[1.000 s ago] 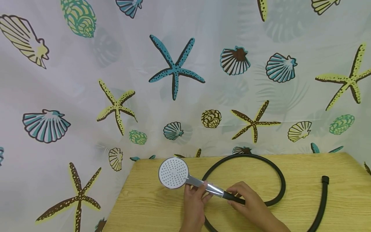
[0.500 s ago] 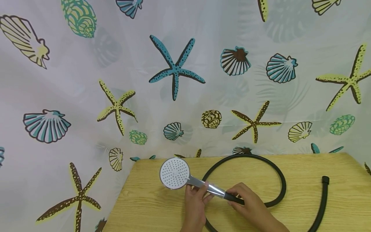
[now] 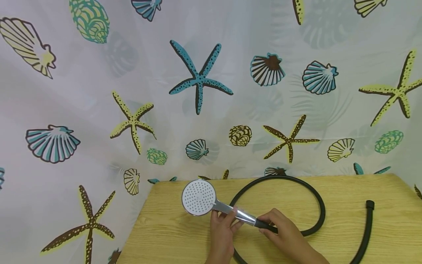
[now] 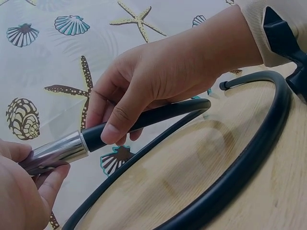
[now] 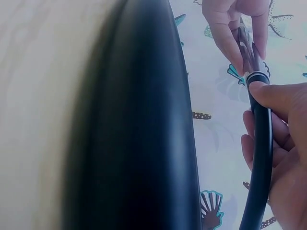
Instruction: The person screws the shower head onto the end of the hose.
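A chrome hand shower head with a round white spray face points up and left over the table. My left hand holds its chrome handle, the thumb on top and fingers beneath. Just below the handle, my right hand pinches the end of the black shower hose between thumb and fingers. In the left wrist view the black hose end meets the rim of the chrome handle. The right wrist view shows the same joint, a pale ring at the handle's end.
The hose loops over the wooden table, and its free end with a black nut lies at the right. A white curtain printed with shells and starfish hangs behind and at the sides. Hose fills much of the right wrist view.
The shower head and both hands shifted very slightly right between the first and second head frames. Both grips stay the same.
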`<control>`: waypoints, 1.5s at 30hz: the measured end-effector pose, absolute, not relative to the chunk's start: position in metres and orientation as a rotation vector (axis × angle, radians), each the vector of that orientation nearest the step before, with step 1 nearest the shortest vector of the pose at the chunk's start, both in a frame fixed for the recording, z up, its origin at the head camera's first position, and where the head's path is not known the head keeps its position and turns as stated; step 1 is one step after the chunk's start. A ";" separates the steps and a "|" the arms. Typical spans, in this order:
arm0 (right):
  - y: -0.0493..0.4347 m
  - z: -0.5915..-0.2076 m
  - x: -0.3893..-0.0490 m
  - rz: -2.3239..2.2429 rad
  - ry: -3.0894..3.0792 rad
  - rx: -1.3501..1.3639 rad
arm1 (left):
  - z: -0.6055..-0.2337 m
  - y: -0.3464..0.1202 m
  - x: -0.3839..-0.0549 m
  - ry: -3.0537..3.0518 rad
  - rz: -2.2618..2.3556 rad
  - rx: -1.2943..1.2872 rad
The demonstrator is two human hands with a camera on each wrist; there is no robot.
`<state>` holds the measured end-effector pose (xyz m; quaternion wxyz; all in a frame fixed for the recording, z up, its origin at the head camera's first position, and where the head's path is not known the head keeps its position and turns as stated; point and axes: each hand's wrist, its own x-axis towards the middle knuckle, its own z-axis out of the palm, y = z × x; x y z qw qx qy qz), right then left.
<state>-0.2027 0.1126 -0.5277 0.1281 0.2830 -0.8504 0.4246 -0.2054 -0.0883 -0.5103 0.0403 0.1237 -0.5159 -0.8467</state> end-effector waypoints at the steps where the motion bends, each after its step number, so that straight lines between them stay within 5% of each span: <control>1: 0.113 -0.527 -0.203 1.240 -2.483 0.817 | -0.510 -0.088 -0.206 -1.581 -2.593 0.378; 45: 0.114 -0.528 -0.204 1.235 -2.656 0.828 | -0.513 -0.091 -0.206 -1.595 -2.594 0.402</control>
